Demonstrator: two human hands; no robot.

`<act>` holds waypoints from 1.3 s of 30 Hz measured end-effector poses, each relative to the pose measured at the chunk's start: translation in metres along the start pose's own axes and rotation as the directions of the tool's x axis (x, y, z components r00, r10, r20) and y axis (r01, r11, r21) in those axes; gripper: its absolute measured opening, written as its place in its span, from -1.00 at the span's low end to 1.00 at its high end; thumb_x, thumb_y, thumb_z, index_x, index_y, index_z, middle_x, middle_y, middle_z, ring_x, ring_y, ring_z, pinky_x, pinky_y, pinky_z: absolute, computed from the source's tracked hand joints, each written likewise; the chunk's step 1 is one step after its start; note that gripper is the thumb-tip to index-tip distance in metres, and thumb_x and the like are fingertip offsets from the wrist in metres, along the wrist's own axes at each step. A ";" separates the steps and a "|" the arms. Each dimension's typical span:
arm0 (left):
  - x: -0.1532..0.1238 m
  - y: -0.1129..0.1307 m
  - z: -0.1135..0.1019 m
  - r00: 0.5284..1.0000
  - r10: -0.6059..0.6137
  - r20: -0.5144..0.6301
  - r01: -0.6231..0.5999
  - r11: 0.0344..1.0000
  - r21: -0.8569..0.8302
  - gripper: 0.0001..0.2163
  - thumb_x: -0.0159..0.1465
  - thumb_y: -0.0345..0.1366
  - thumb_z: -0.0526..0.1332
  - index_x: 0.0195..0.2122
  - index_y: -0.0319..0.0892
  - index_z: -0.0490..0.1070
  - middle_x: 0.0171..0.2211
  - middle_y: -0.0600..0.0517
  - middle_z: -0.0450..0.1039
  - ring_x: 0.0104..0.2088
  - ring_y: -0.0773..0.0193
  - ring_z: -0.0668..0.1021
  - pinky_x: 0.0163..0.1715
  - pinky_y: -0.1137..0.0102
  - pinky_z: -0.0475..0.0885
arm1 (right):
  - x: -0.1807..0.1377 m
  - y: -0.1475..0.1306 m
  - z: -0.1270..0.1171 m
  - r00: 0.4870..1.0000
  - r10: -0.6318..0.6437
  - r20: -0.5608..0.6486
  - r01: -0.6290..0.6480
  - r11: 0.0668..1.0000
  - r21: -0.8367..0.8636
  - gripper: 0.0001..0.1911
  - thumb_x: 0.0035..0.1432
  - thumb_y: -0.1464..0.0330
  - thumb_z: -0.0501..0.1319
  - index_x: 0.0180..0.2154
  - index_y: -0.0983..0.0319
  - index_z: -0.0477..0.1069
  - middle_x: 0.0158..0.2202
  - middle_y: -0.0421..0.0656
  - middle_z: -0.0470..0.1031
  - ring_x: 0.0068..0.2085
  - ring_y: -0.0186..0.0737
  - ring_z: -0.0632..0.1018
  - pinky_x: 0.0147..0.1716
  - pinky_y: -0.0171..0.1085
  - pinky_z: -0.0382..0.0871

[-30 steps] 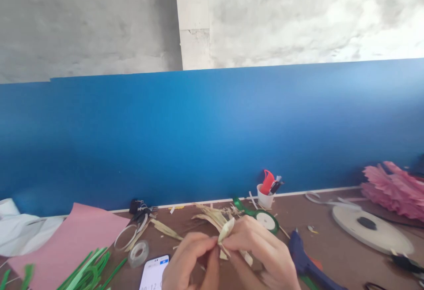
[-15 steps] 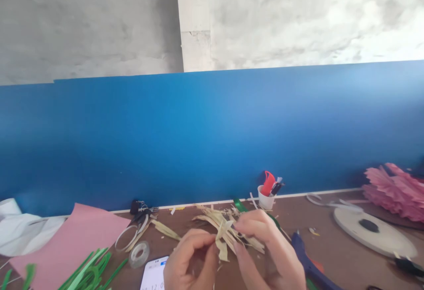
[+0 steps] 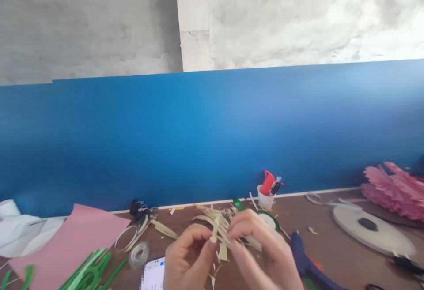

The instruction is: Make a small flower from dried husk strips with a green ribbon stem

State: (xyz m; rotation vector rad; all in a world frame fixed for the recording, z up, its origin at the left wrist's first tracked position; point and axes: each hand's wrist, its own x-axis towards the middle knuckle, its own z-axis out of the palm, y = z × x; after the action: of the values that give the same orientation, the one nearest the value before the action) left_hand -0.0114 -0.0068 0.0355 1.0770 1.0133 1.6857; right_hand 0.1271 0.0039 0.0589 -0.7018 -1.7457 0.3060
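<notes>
Pale straw strip (image 3: 216, 229): held upright just above the brown table (image 3: 331, 246), low in the middle of the view. Left hand (image 3: 188, 259): thumb and forefinger pinched on the strip. Right hand (image 3: 258, 248): fingertips closed on the same strip, touching the left. Loose straw pile (image 3: 207, 214): just behind the hands. Phone (image 3: 154, 276), tape roll (image 3: 138, 253): left of them. Blue glue gun (image 3: 303, 259): right.

Brown table (image 3: 298, 219). Left: pink sheet (image 3: 66, 237), green strips (image 3: 89, 274), clear tape roll (image 3: 138, 254), phone (image 3: 153, 276). Centre: pale straw strips (image 3: 212, 215), white cup (image 3: 265, 199) behind. Right: blue glue gun (image 3: 304, 259), white disc (image 3: 371, 232), pink paper fans (image 3: 391, 188) beyond.
</notes>
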 end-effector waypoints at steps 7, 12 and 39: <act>0.004 -0.004 -0.005 0.975 -0.003 0.221 -0.005 0.999 0.035 -0.78 0.03 -0.16 0.39 -0.54 -0.23 0.52 -0.56 0.06 0.34 -0.62 0.42 0.36 -0.66 0.55 0.26 | 0.001 0.004 -0.011 0.898 0.400 0.183 -0.436 0.865 0.249 -0.79 0.14 0.21 0.21 -0.41 0.20 0.46 -0.44 -0.20 0.40 -0.41 -0.25 0.41 -0.39 -0.30 0.31; 0.007 -0.009 -0.010 0.943 0.120 0.311 -0.155 0.984 0.091 -0.83 0.09 -0.20 0.35 -0.55 -0.18 0.54 -0.55 0.02 0.38 -0.54 0.32 0.40 -0.52 0.48 0.31 | 0.002 0.005 -0.013 0.848 0.442 0.292 -0.524 0.781 0.339 -0.72 0.11 0.19 0.23 -0.51 0.24 0.38 -0.53 -0.25 0.29 -0.48 -0.32 0.29 -0.46 -0.33 0.21; 0.010 -0.012 -0.012 0.866 0.432 0.254 -0.460 0.886 0.060 -0.92 0.19 -0.38 0.27 -0.44 -0.14 0.51 -0.48 0.04 0.43 -0.48 0.32 0.47 -0.51 0.52 0.34 | 0.003 0.006 -0.006 0.677 0.611 0.411 -0.731 0.625 0.275 -0.76 0.01 0.26 0.24 -0.55 0.24 0.28 -0.61 -0.32 0.19 -0.53 -0.40 0.18 -0.55 -0.36 0.00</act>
State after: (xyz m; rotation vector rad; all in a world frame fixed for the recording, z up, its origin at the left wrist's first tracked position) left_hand -0.0227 0.0041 0.0230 1.6490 0.7527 1.8138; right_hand 0.1343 0.0094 0.0595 -1.0163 -1.5121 1.3410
